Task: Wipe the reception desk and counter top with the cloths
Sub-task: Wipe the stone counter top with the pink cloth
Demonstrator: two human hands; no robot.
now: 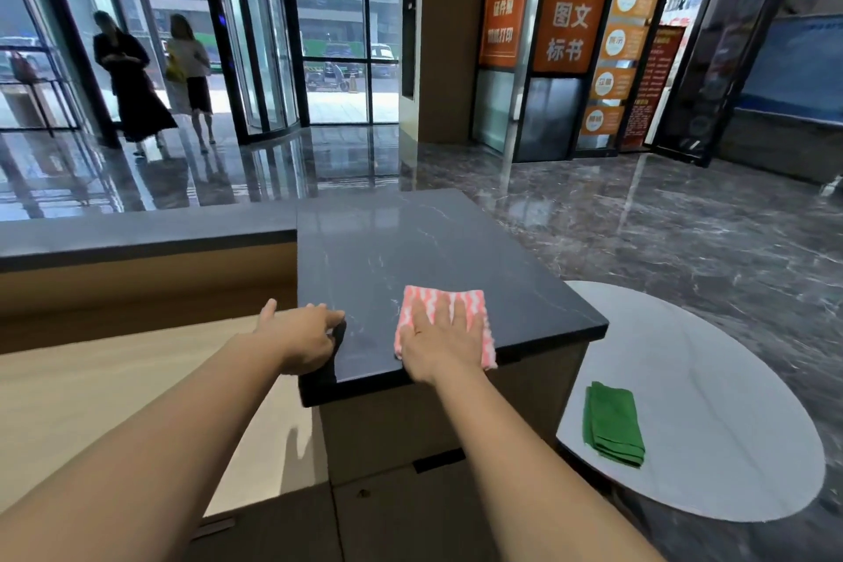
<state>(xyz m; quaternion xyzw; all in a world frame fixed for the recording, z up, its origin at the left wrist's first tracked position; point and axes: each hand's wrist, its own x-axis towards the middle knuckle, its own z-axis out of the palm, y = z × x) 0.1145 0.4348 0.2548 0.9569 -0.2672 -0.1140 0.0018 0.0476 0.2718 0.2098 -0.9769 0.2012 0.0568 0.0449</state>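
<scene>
A pink-and-white striped cloth [438, 301] lay flat on the dark stone top of the reception desk [410, 242], close to its near edge. The right hand [444, 340] pressed down on the cloth with fingers straight and spread. The palm hid much of the cloth's near half, and only a strip of pink showed past the wrist at the desk's lip.

The left hand [303, 338] rested open at the top's near left edge, fingertips on the stone and thumb lifted to the left. Its palm covered that stretch of the edge, so whether it touched the rim beneath could not be told. Both bare forearms ran out of the bottom of the frame.

To the right and lower down, a folded green cloth [613, 424] sat on a round white desk [711, 379]. The support under this desk was out of sight. To the left, a lower pale wooden desk surface [91, 402] ran off the left edge of the frame.

Beyond lay a glossy marble floor [684, 219]. Two people [155, 78] stood by the glass revolving door [255, 37] at far left, dark against the daylight. Orange signs [570, 0] with white lettering rose at far right, their tops cut off.
</scene>
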